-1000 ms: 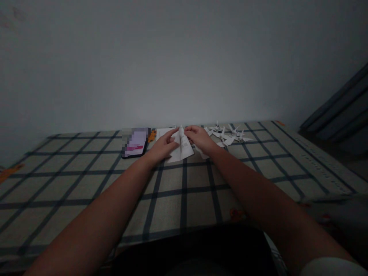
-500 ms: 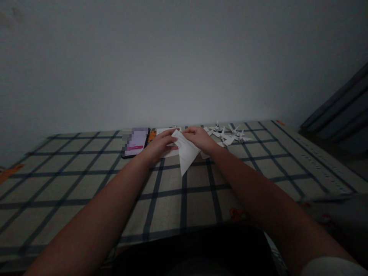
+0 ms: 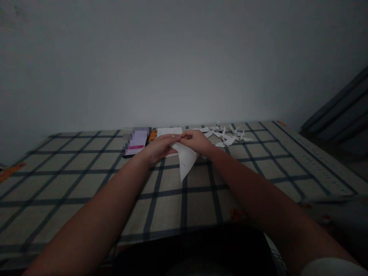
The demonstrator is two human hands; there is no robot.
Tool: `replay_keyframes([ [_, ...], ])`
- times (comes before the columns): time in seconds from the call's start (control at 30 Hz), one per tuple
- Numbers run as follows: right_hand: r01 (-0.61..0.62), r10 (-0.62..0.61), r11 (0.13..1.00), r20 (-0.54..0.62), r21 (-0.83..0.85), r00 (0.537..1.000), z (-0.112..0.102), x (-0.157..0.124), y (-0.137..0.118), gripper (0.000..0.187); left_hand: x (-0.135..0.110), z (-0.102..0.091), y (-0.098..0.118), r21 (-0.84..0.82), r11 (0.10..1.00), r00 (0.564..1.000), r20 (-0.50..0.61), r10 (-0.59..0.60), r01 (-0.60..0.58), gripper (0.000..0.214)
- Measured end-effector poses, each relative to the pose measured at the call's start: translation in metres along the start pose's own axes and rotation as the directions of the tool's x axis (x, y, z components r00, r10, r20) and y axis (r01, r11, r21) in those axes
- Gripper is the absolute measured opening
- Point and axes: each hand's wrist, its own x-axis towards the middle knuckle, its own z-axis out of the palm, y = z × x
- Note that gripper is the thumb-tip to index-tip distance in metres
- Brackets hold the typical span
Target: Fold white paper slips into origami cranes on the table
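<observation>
Both hands meet over a folded white paper on a checked cloth surface. My left hand presses on the paper's upper left part. My right hand pinches its top edge, fingertips touching those of the left. The paper's long pointed flap hangs toward me, its tip near the middle of the cloth. Under the hands lies a flat white sheet.
A phone with a lit screen lies just left of my left hand. Several small folded white paper cranes sit to the right of my right hand, near the wall. A dark slanted object stands at far right.
The paper was upright between my hands a second ago; it has since been turned so its point hangs toward me, and my fingertips have come together at its top edge.
</observation>
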Motion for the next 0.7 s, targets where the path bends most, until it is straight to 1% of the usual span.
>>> replay_keyframes([
  [0.07,-0.044,0.046,0.996,-0.014,0.08,0.999,-0.002,0.002,0.004,0.015,-0.001,0.0,0.002,-0.04,0.999,1.0,0.0,0.009,-0.009,0.017],
  [0.13,-0.087,0.093,0.985,-0.032,0.15,0.995,-0.004,0.004,0.009,0.017,-0.002,0.001,0.004,-0.061,0.998,0.999,-0.026,0.033,-0.034,0.009],
  [0.23,-0.179,0.186,0.958,-0.01,0.222,0.983,-0.007,0.004,0.012,0.017,-0.005,0.002,0.007,-0.038,0.999,0.998,-0.051,0.028,-0.03,0.012],
  [0.33,-0.228,0.221,0.937,0.054,0.265,0.974,-0.01,0.001,0.01,0.015,-0.006,0.001,0.008,0.016,0.999,0.997,-0.071,0.033,-0.032,0.016],
  [0.43,-0.245,0.229,0.942,0.095,0.23,0.969,-0.012,0.001,0.008,0.012,-0.004,-0.001,0.007,0.075,0.996,0.993,-0.112,0.046,-0.038,0.023],
  [0.53,-0.239,0.234,0.957,0.046,0.167,0.971,-0.011,0.002,0.009,0.011,-0.003,0.0,0.005,0.13,0.99,0.982,-0.171,0.073,-0.051,0.033],
  [0.63,-0.179,0.18,0.978,0.0,0.106,0.984,-0.009,0.003,0.012,0.012,-0.002,0.003,0.002,0.193,0.976,0.968,-0.209,0.142,-0.101,0.041],
  [0.7,-0.147,0.148,0.987,-0.004,0.063,0.989,-0.008,0.003,0.013,0.014,-0.003,0.004,0.0,0.232,0.964,0.959,-0.217,0.182,-0.131,0.041],
])
